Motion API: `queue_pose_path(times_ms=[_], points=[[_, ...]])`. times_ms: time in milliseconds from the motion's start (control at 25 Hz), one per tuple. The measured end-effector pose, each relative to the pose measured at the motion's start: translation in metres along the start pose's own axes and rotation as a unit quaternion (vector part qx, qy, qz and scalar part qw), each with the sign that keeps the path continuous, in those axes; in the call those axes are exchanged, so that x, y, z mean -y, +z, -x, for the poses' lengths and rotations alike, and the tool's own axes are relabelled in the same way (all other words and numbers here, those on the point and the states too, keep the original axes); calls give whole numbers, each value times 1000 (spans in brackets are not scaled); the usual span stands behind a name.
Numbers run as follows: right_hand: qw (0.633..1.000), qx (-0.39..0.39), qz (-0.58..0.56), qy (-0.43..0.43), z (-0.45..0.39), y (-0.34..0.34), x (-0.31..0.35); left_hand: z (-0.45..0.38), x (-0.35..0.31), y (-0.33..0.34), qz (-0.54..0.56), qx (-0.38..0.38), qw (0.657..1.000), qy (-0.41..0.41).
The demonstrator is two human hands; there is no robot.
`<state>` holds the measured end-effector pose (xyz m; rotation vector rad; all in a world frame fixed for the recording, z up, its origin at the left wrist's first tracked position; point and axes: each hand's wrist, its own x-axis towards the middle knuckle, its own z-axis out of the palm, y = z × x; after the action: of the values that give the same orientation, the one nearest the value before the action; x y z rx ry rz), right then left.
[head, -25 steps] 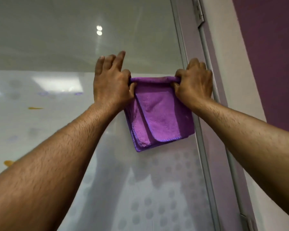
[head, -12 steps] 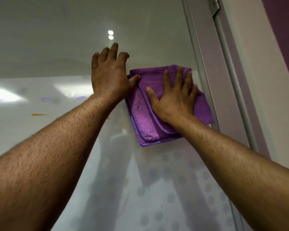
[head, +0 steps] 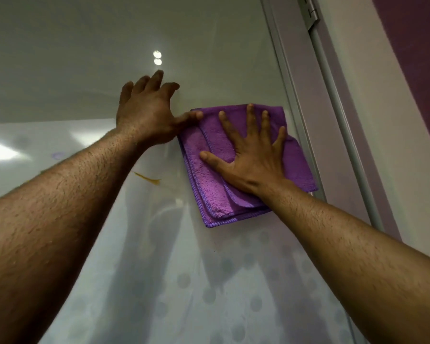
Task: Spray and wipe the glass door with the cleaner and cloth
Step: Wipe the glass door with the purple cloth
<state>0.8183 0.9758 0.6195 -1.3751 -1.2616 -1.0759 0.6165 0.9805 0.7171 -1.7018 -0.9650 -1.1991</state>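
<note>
A folded purple cloth (head: 209, 184) lies flat against the glass door (head: 85, 70), near its right frame. My right hand (head: 251, 155) presses on the cloth with its palm flat and fingers spread. My left hand (head: 147, 112) rests on the glass just left of the cloth, fingers spread, with its thumb touching the cloth's upper left corner. No cleaner bottle is in view.
The door's metal frame (head: 293, 100) runs down the right of the glass, with a hinge (head: 309, 11) at the top. Beyond it are a white wall (head: 382, 120) and a purple wall (head: 417, 45). The lower glass carries a frosted dot pattern (head: 209, 294). A yellow streak (head: 148, 179) shows on the glass.
Both hands let go of the cloth's top edge. The right hand laid itself flat on the cloth, and the left hand opened beside it on the glass.
</note>
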Motion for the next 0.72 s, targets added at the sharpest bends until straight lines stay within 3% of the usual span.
queue_pose_path(times_ms=[200,400,480,560,640,680,720], points=[[999,-44,14,27,-6,4,-3,-6,61,-14,-54,-16,998,-10],[978,-22,-30,206,-28,-10,-13,-3,109,-15,-50,41,998,9],[991,-21,5,133,-18,-5,11,-1,114,-10,-31,31,999,26],[998,-41,19,-42,13,10,44,-1,115,-7,-22,16,999,28],[972,-32,46,-229,43,14,40,-1,114,-6,-26,9,999,35],[957,-25,55,-282,44,9,21,-1,115,-6,-26,10,999,40],[958,-22,53,-282,40,3,0,-1,116,-6,-25,12,999,47]])
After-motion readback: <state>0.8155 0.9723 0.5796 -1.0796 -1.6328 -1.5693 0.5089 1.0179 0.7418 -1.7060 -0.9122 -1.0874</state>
